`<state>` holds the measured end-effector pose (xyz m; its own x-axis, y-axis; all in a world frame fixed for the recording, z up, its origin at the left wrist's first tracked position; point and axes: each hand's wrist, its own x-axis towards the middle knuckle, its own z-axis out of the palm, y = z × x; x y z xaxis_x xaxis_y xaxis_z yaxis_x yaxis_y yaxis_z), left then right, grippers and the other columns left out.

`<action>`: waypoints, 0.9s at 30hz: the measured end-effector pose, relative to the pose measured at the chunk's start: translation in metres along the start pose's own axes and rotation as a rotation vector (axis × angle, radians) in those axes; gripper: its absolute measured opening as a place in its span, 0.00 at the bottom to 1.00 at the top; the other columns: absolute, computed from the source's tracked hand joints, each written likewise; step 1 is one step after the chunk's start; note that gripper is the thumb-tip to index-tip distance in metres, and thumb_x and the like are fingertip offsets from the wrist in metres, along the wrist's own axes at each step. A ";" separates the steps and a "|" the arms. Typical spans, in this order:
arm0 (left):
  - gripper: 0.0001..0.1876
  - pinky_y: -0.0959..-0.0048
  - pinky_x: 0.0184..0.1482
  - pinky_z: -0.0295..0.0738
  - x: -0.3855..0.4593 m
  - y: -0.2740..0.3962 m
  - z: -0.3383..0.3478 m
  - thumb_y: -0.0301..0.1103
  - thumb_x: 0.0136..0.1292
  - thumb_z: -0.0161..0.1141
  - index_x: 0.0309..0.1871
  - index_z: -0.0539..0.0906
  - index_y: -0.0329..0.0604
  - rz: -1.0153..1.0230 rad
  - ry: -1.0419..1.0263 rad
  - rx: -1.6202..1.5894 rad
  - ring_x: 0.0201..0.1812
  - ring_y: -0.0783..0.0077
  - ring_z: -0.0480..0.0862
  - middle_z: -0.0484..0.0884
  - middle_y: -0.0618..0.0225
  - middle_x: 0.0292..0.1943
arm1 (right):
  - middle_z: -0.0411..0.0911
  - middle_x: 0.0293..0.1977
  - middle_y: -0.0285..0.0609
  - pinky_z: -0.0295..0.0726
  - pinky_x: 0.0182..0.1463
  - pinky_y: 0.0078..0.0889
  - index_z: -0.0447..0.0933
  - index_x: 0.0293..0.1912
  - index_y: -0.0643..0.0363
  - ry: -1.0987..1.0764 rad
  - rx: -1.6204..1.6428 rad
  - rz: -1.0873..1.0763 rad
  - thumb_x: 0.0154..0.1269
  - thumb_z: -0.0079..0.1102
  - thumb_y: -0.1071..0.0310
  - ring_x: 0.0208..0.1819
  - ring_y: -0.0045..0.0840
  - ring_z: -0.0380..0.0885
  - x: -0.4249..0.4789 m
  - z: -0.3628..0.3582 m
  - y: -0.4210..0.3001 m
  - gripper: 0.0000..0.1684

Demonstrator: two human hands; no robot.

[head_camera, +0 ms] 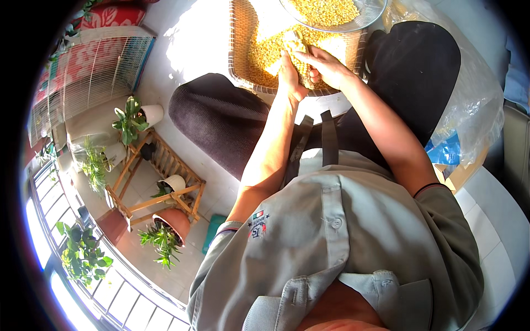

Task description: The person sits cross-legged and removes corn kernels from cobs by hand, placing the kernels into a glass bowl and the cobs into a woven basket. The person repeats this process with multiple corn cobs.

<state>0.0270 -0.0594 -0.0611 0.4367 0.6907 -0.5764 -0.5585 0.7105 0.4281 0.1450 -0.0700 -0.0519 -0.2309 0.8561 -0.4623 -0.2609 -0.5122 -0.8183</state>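
Observation:
My left hand point(291, 78) and my right hand point(327, 68) both hold an ear of dried corn point(299, 58), tilted, with yellow kernels on it. My right thumb presses on its side. The hands are above the near part of a woven basket point(239, 49), where loose corn kernels point(265, 49) lie spread. At the top of the view, a round wire-mesh sieve point(368, 16) with more kernels in it rests over the basket's far right part. Strong sunlight washes out parts of the kernels and of the ear.
My bent knees flank the basket. Clear plastic sheeting point(472, 95) and a cardboard box point(466, 171) lie at the right. On the left are a wire cage point(99, 70), a wooden rack point(155, 202), potted plants point(176, 225) and a metal railing point(120, 298).

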 end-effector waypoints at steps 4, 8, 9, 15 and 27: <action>0.29 0.68 0.24 0.74 0.003 -0.004 -0.004 0.61 0.67 0.31 0.53 0.71 0.49 0.045 0.116 0.029 0.32 0.65 0.79 0.78 0.63 0.38 | 0.70 0.33 0.32 0.70 0.28 0.19 0.63 0.56 0.59 -0.007 -0.093 -0.164 0.58 0.62 0.55 0.28 0.14 0.67 0.008 0.003 0.014 0.31; 0.31 0.58 0.46 0.75 0.010 -0.014 -0.007 0.60 0.67 0.34 0.62 0.66 0.48 0.169 0.165 0.027 0.52 0.60 0.75 0.73 0.60 0.54 | 0.59 0.61 0.54 0.63 0.62 0.37 0.47 0.66 0.62 0.107 -0.243 -0.115 0.57 0.60 0.46 0.61 0.35 0.61 0.021 -0.001 0.033 0.49; 0.31 0.58 0.47 0.74 0.010 -0.015 -0.009 0.60 0.67 0.34 0.62 0.66 0.47 0.155 0.206 0.089 0.53 0.60 0.74 0.73 0.59 0.54 | 0.54 0.64 0.56 0.57 0.67 0.39 0.45 0.67 0.62 0.146 -0.299 -0.064 0.56 0.59 0.44 0.66 0.38 0.56 0.019 0.003 0.030 0.52; 0.31 0.56 0.51 0.71 0.007 -0.014 0.000 0.61 0.67 0.30 0.61 0.65 0.48 0.116 0.185 0.131 0.55 0.57 0.71 0.70 0.57 0.57 | 0.60 0.60 0.54 0.71 0.58 0.38 0.45 0.68 0.59 0.137 -0.214 -0.024 0.56 0.56 0.39 0.59 0.37 0.65 0.019 -0.001 0.030 0.52; 0.35 0.75 0.20 0.68 -0.010 0.007 0.014 0.66 0.65 0.25 0.42 0.73 0.42 -0.117 -0.278 -0.173 0.18 0.71 0.71 0.75 0.61 0.25 | 0.72 0.25 0.34 0.64 0.11 0.17 0.70 0.52 0.54 0.059 0.393 0.142 0.60 0.52 0.40 0.12 0.12 0.61 -0.001 0.001 -0.025 0.31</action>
<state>0.0283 -0.0595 -0.0428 0.6666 0.6336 -0.3927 -0.5947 0.7697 0.2323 0.1506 -0.0584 -0.0308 -0.2395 0.7716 -0.5892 -0.5702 -0.6030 -0.5579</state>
